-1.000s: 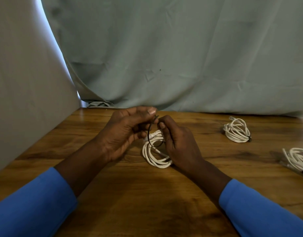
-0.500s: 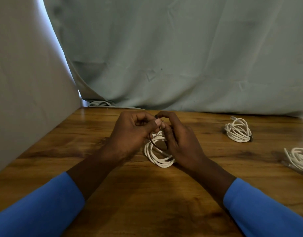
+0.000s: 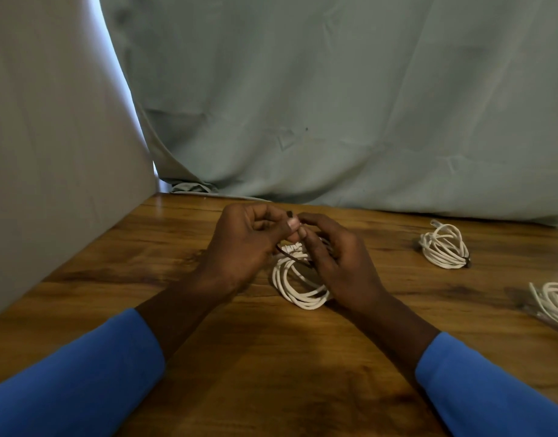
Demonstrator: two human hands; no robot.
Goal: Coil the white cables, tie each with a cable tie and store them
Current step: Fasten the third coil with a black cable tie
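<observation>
The coiled white cable (image 3: 298,285) is lying on the wooden bench (image 3: 271,367) at the centre, between the two hands, with its near loops resting on the wood and its far side lifting into the fingers. Judging by its look, it is going to handle as a light, soft, springy bundle: the loops are fanning slightly and will likely be trying to spread unless they are gathered at one spot. The best hold appears to be where the strands are bunching together at the far side, which is where the black cable tie (image 3: 290,256) is crossing them. The tie itself is looking thin, flexible and rather slick, so it is asking for a firm fingertip pinch close to its end.

The left hand (image 3: 243,247) is curling inward, its fingers (image 3: 292,223) pinching the upper end of the tie, with a dark tip poking out just above. The right hand (image 3: 340,263) is also curling, its fingers (image 3: 312,244) meeting the left ones and nipping the tie against the bunched strands. Whether the tail is passing through the tie's head is too small to tell.

Well apart to the right, a second coil (image 3: 444,247), already banded, is sitting on the bench, and a third coil (image 3: 552,299) is showing partly at the frame edge.
</observation>
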